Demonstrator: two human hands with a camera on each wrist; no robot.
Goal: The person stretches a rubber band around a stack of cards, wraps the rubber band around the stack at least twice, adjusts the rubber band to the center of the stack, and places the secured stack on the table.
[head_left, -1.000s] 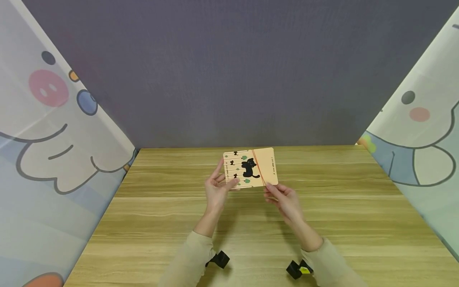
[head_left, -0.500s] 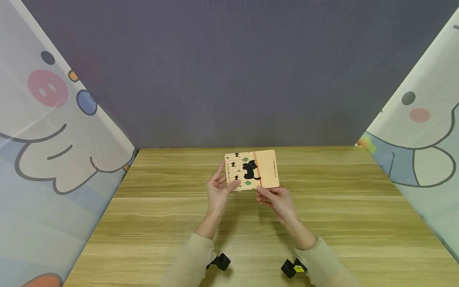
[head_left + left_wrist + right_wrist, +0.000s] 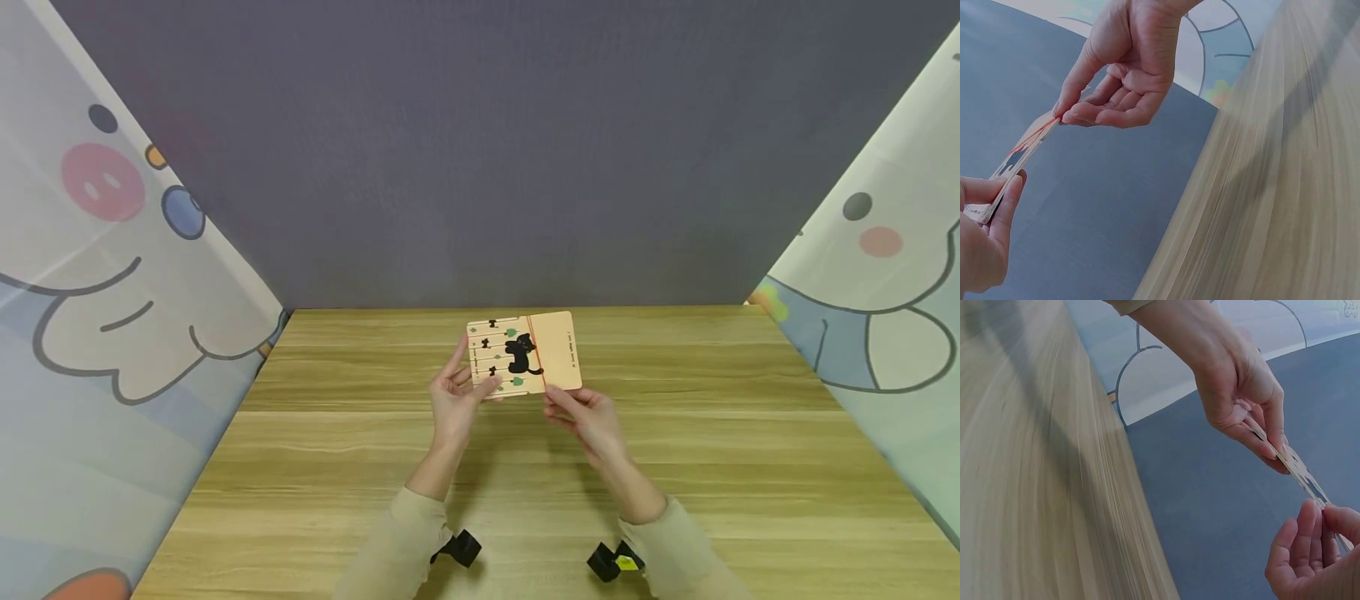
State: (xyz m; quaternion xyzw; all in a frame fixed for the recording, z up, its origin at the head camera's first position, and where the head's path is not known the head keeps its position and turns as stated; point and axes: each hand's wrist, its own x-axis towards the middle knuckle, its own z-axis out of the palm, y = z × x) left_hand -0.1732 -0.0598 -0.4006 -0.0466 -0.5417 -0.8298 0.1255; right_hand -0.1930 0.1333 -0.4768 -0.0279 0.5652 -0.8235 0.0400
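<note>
Booth-like workspace with cartoon-printed panels [image 3: 112,333]

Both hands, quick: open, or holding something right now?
Left hand: holding the cat-print booklet by one end, thumb on top.
Right hand: pinching the red band at the booklet's near edge.

Cream cat-print booklet [image 3: 521,354], pinched flat in the left grip [image 3: 454,407]! Red band [image 3: 538,358] crosses it, pinched by the right grip [image 3: 595,419].
</note>
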